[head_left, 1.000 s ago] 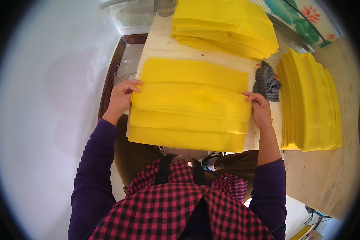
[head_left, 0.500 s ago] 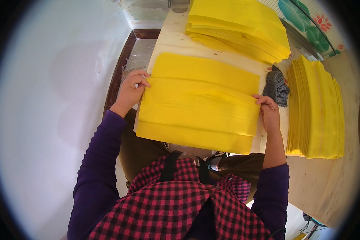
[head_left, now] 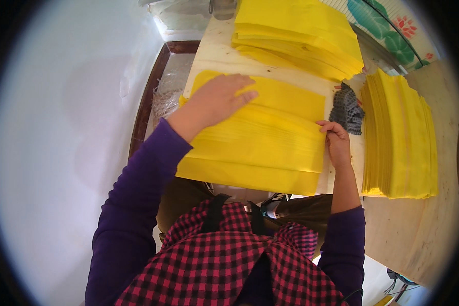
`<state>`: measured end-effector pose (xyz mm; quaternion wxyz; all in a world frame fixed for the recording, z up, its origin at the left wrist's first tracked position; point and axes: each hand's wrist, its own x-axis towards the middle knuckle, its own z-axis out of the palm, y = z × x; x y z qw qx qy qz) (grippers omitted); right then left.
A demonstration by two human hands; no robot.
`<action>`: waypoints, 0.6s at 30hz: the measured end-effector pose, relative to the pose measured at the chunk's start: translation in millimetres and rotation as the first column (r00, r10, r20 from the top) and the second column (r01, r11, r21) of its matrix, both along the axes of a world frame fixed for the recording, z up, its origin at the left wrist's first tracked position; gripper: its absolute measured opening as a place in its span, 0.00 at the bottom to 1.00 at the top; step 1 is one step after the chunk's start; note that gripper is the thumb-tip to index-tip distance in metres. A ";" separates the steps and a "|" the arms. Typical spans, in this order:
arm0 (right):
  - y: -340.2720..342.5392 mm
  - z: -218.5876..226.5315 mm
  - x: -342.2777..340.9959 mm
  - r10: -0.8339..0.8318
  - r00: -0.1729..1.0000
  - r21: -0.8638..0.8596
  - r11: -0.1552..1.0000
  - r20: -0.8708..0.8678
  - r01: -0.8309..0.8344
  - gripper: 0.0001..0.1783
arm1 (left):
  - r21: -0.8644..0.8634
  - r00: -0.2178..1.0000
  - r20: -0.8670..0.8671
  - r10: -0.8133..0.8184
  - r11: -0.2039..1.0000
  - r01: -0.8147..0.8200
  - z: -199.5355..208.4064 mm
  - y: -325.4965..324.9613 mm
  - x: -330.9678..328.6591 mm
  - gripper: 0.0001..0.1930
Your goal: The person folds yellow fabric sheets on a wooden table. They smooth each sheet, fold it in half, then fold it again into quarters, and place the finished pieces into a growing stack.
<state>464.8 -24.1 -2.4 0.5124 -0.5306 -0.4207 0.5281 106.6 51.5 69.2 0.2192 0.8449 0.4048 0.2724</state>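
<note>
A folded yellow sheet (head_left: 255, 153), thin and cloth-like, lies on the wooden table in front of me, with crosswise fold lines near its far and near sides. Over its upper left part is my left hand (head_left: 217, 102), fingers stretched toward the right and holding nothing; whether the palm touches the sheet I cannot tell. At the sheet's right edge, my right hand (head_left: 337, 143) pinches the folded edge between thumb and fingers. Just beyond that hand lies a crumpled dark grey knitted piece (head_left: 348, 109).
A thick stack of yellow sheets (head_left: 296, 25) sits at the far side of the table (head_left: 224, 53). Another yellow stack (head_left: 400, 137) stands to the right. A clear container (head_left: 223, 9) is at the back, and a white wall (head_left: 61, 127) rises on the left.
My left hand has let go of the sheet's left edge and moved right, over the sheet, with its fingers extended. My right hand keeps its pinch at the right edge.
</note>
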 end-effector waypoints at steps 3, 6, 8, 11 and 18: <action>-0.4 0.2 -0.4 0.023 1.000 0.019 1.000 -0.008 -0.023 0.18 | 0.058 0.953 -0.293 -0.079 0.993 0.100 -8.4 -8.4 19.1 0.26; -1.2 0.6 -2.0 0.018 0.996 0.013 1.000 -0.082 -0.017 0.18 | 0.021 0.916 -0.387 -0.103 0.992 0.121 -20.5 -25.1 21.1 0.28; -0.7 2.1 -3.1 -0.001 0.998 -0.002 1.000 -0.058 0.001 0.18 | 0.080 0.912 -0.404 -0.068 0.991 0.109 -27.5 -33.4 18.2 0.29; -0.6 6.4 -5.1 -0.039 0.997 -0.041 0.999 -0.072 0.036 0.19 | 0.124 0.928 -0.370 -0.043 0.988 0.096 -36.7 -42.4 16.7 0.30; -1.0 18.1 -8.9 -0.125 0.946 -0.057 0.992 -0.298 0.113 0.17 | 0.133 0.930 -0.366 -0.017 0.989 0.071 -48.9 -50.1 15.9 0.30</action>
